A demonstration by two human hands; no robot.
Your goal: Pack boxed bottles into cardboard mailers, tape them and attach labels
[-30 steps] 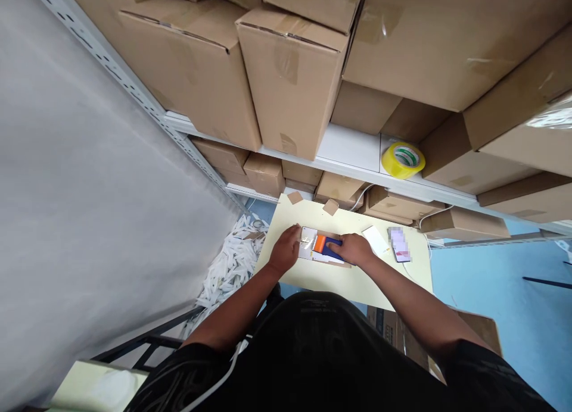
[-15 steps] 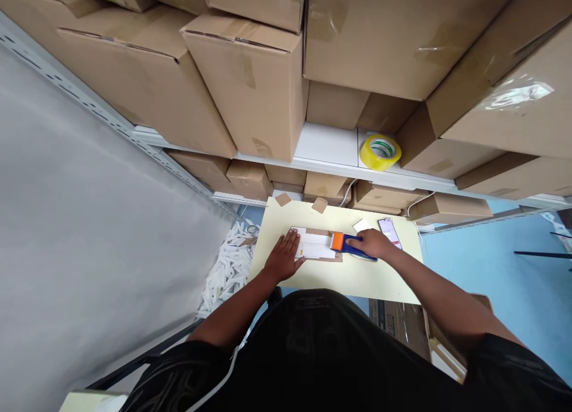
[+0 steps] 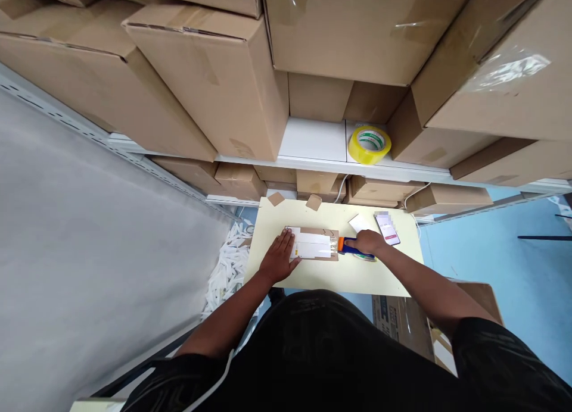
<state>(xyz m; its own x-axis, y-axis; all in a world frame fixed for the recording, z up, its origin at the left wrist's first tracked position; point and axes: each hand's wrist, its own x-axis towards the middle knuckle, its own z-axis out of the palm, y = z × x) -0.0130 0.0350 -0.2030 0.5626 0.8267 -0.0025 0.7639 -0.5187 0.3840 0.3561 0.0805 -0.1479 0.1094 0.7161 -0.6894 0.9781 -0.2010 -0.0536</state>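
Note:
On the pale tabletop lies a flat piece of cardboard (image 3: 308,229) with white paper pieces (image 3: 313,245) on top. My left hand (image 3: 279,256) rests flat on its left end, fingers stretched out. A blue and orange tape dispenser (image 3: 351,246) is in my right hand (image 3: 370,242), whose fingers are wrapped round it. The dispenser's orange head sits at the cardboard's right edge. Clear tape (image 3: 333,244) shows across the right end of the papers. Part of the dispenser is hidden by my right hand.
A phone (image 3: 386,228) and a white paper slip (image 3: 358,222) lie beyond my right hand. Two brown cardboard scraps (image 3: 314,202) are at the table's back edge. A yellow tape roll (image 3: 370,144) sits on the shelf among boxes (image 3: 210,72). White scraps (image 3: 226,272) pile up left of the table (image 3: 286,281).
My right hand has drawn the tape dispenser right, from over the white papers to the cardboard's right edge. Clear tape now shows there. My left hand stays flat on the cardboard.

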